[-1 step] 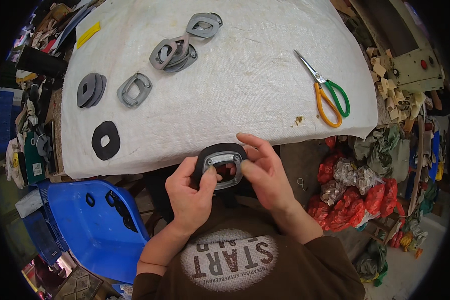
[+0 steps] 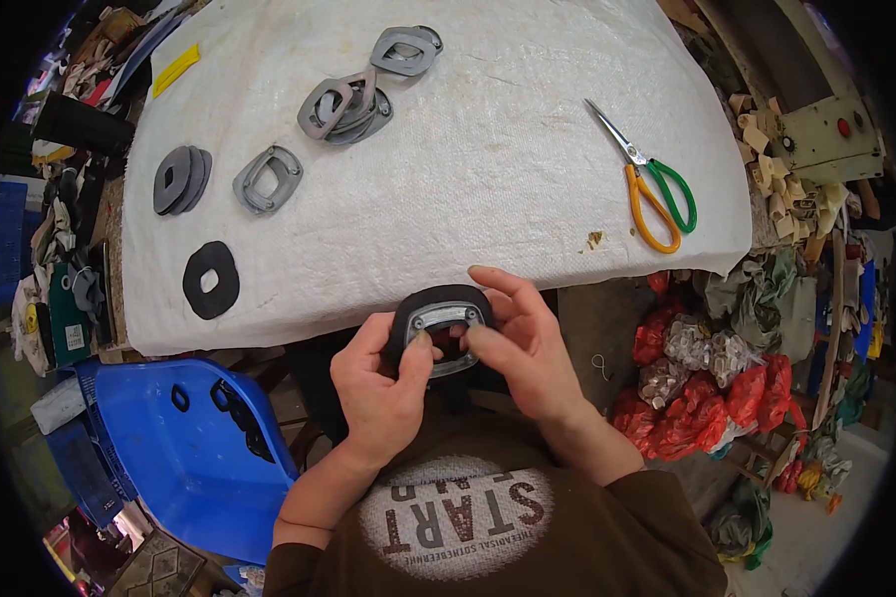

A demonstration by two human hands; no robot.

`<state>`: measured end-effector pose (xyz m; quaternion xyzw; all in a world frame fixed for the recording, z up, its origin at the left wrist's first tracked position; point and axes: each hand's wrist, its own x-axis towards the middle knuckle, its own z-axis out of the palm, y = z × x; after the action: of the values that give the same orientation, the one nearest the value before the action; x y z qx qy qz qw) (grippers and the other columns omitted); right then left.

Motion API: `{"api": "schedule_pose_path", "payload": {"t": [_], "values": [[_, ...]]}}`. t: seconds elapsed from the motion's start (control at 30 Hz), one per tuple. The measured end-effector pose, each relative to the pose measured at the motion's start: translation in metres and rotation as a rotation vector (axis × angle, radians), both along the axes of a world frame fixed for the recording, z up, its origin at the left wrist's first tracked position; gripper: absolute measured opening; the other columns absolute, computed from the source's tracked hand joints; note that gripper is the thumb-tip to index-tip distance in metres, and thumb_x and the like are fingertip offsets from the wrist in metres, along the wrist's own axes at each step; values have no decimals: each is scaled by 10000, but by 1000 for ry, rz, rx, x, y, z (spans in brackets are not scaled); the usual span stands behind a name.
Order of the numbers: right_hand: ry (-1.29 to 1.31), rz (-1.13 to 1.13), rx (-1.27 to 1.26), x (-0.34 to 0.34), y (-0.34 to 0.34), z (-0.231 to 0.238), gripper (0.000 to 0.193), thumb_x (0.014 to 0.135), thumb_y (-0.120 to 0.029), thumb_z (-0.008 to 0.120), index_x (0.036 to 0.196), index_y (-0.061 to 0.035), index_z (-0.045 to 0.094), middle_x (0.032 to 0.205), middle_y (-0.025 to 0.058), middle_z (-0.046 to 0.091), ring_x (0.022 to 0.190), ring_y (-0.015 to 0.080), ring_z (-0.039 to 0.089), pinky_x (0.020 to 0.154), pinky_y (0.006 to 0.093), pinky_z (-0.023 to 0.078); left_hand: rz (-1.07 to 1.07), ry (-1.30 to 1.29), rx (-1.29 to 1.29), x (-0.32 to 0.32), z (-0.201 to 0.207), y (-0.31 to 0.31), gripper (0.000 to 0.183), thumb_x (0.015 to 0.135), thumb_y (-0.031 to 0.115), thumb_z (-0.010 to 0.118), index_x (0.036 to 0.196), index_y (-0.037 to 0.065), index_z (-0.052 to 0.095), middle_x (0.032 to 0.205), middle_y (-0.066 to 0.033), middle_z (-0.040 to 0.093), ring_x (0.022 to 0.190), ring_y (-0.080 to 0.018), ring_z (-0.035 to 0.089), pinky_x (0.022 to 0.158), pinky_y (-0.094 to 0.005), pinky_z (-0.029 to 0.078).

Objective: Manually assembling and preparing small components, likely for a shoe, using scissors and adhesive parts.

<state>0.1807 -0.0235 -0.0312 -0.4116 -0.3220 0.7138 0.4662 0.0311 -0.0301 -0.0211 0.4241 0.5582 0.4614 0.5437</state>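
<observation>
Between my hands, just off the table's front edge, is a rounded frame (image 2: 438, 297) with a black padded rim and a grey inner ring. My left hand (image 2: 380, 376) is closed on its left side, thumb lying on the grey ring. On the right side my right hand (image 2: 528, 348) grips it, the thumb pressed at the ring and the index finger stretched out above the rim. The fingers behind the frame are hidden. A loose black pad ring (image 2: 223, 298) lies on the table to the left, below a grey ring frame (image 2: 287, 169).
A white cloth covers the table (image 2: 468, 179). On it are stacked grey pads (image 2: 172, 184), piled grey frames (image 2: 343, 117), more frames (image 2: 398, 62), a yellow strip (image 2: 176, 70) and scissors (image 2: 647, 179). A blue tub (image 2: 159, 438) stands lower left; red bags (image 2: 692, 413) lie right.
My right thumb has shifted slightly left and down along the ring's right side. The frame and my left hand are almost unmoved.
</observation>
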Motion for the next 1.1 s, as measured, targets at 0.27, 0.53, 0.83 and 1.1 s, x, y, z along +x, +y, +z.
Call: {"api": "schedule_pose_path", "payload": {"t": [0.27, 0.53, 0.83, 1.1], "values": [[-419, -31, 168, -10, 0, -3, 494, 777, 13, 598, 1216, 6, 370, 973, 109, 567, 880, 133, 565, 760, 256, 470, 4, 126, 149, 2, -5, -3, 94, 807, -3, 534, 877, -53, 571, 725, -50, 594, 646, -64, 530, 581, -197, 436], [-378, -131, 222, -5, -8, -6, 399, 794, -4, 601, 1153, 15, 429, 839, 88, 607, 740, 89, 577, 619, 214, 472, 1, 67, 59, 3, -3, -3, 98, 834, 32, 518, 877, -43, 565, 739, -50, 587, 657, -67, 533, 599, -191, 423], [89, -160, -95, -4, -4, -7, 367, 822, -11, 555, 1151, 30, 397, 823, 112, 599, 693, 136, 588, 526, 250, 525, 44, 48, 61, 10, 3, -1, 70, 831, 30, 518, 845, -31, 548, 739, -45, 575, 645, -57, 523, 583, -192, 433], [-12, -138, 74, 5, 0, -12, 398, 820, -6, 550, 1184, 25, 394, 881, 102, 583, 777, 115, 572, 667, 241, 483, 56, 104, 121, 8, -6, 0, 61, 820, 19, 522, 837, -39, 533, 719, -44, 568, 631, -58, 519, 576, -195, 430]]}}
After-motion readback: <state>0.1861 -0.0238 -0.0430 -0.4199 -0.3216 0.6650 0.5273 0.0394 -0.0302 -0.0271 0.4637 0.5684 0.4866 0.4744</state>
